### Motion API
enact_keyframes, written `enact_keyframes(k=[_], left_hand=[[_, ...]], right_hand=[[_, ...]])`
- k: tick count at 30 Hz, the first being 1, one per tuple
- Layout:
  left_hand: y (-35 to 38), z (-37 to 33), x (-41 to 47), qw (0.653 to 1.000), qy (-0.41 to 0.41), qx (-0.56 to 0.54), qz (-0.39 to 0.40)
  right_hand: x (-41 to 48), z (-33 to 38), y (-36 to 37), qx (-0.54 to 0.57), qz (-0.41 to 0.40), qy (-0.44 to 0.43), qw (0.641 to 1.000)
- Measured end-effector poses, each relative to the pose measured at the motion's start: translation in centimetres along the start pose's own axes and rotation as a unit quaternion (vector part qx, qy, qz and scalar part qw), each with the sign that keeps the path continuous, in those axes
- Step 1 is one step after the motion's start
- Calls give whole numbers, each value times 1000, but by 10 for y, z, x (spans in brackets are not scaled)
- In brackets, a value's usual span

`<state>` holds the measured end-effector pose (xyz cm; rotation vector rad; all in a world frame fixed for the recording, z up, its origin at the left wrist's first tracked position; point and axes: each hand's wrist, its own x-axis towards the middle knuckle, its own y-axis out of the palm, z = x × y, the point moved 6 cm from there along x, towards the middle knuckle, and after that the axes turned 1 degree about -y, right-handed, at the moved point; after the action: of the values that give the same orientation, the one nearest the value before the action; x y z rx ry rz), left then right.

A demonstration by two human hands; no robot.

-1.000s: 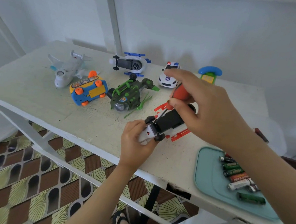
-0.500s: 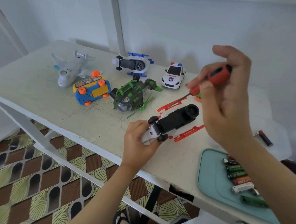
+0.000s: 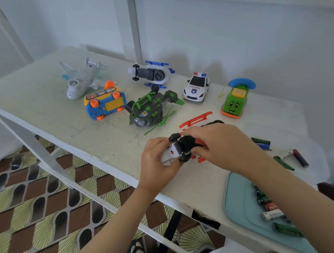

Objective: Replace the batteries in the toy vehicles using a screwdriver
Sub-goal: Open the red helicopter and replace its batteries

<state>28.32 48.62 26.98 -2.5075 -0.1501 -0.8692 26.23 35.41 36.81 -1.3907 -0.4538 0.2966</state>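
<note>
While the left grip (image 3: 158, 164) clasped the white nose of the upturned toy helicopter (image 3: 170, 154) on the tabletop (image 3: 79, 125), the right grip (image 3: 221, 146) curled round the red screwdriver (image 3: 199, 142) above it

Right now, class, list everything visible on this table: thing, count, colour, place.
table: one, white, under everything
toy plane: one, white, far left
blue toy vehicle: one, blue and orange, upside down, left
white helicopter: one, white and blue, back, underside showing
green helicopter: one, dark green, middle
police car: one, white, back
phone toy: one, green, back right
red toy vehicle: one, red, black, white, between hands
screwdriver: one, red handle, right hand, mostly hidden
loose batteries: several, mixed, right of hands
tray: one, teal, near right corner
tray batteries: several, mostly green, on tray
left hand: grips red toy vehicle's white end
right hand: holds screwdriver over it
</note>
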Motion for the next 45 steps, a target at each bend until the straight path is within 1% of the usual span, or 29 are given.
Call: enact_keyframes(k=[3,5,8,10,12,14,15,18,20,24,26,28,31,35,39,42,45], left_hand=[[0,-1,0,1000,0,1,-1],[0,-2,0,1000,1,1,-1],[-1,-1,0,1000,-6,1,-4],[-1,-1,1,1000,-10,2,-5],[0,-1,2,1000,-11,3,-1],[-1,0,2,1000,-14,2,1],[-1,0,2,1000,-15,1,-1],[-1,1,3,1000,-14,2,-3],[0,1,3,1000,-11,1,-1],[0,3,2,1000,-13,-3,-7],[-1,2,2,1000,-14,-7,-8],[-2,1,3,1000,-15,-12,-10],[-2,1,4,1000,-12,-11,-15],[-2,1,3,1000,-5,-5,-18],[-2,2,2,1000,-7,-4,-15],[-1,1,2,1000,-8,-5,-10],[-1,1,2,1000,-10,-1,-7]], right_hand=[[3,0,1,-9,-2,-8,1000],[5,0,5,-41,4,-19,999],[6,1,8,-82,-17,-35,996],[5,0,10,-109,-30,-33,993],[2,-2,17,-123,-18,-17,992],[2,-6,23,-153,-23,-20,988],[2,-4,23,-150,-29,-24,988],[3,-1,18,-107,-41,-37,993],[3,-4,14,-66,-25,-46,996],[2,-4,10,-70,-35,-52,996],[-1,-3,13,-57,-67,-62,994],[-6,-7,10,-20,-112,-63,991],[-14,-16,8,56,-167,-33,984],[-27,-32,5,153,-239,68,956],[-39,-45,9,242,-303,166,906],[-40,-49,11,283,-317,196,884],[-45,-47,8,298,-343,200,868]])
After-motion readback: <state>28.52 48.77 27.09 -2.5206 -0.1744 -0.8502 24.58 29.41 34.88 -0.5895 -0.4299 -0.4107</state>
